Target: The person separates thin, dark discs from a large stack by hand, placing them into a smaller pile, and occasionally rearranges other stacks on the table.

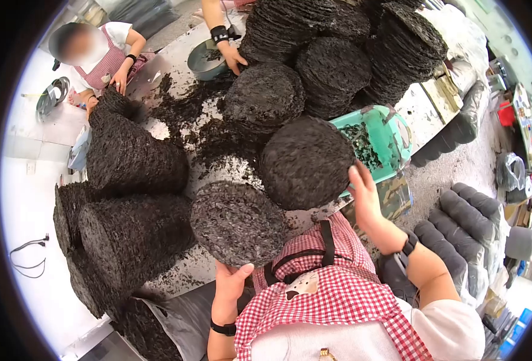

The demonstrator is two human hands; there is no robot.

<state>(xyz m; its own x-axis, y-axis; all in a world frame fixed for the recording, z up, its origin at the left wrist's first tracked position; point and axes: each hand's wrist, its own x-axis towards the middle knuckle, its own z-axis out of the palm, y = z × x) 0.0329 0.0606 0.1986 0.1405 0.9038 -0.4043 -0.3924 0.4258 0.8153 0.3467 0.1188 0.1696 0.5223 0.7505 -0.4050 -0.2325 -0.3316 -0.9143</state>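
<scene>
My left hand (233, 281) is closed on the lower edge of a round dried seaweed disc (239, 222), its thumb lying on the near face. The disc is blackish, rough and mottled with paler flecks. My right hand (367, 201) grips the right edge of a second, darker seaweed disc (307, 161), slightly blurred. The two discs are tilted toward me side by side, their edges close together. The fingers behind both discs are hidden. Behind the right disc sits a green plastic basket (405, 144) with dark scraps in it.
Seaweed stacks lie on the left (136, 240) and at the back (335, 75). Loose crumbs (218, 141) cover the table. A co-worker's hand (234, 57) touches a back stack near a grey bowl (209, 65). Another person (106, 60) handles the far-left stack. Wrapped black bundles (458, 234) lie right.
</scene>
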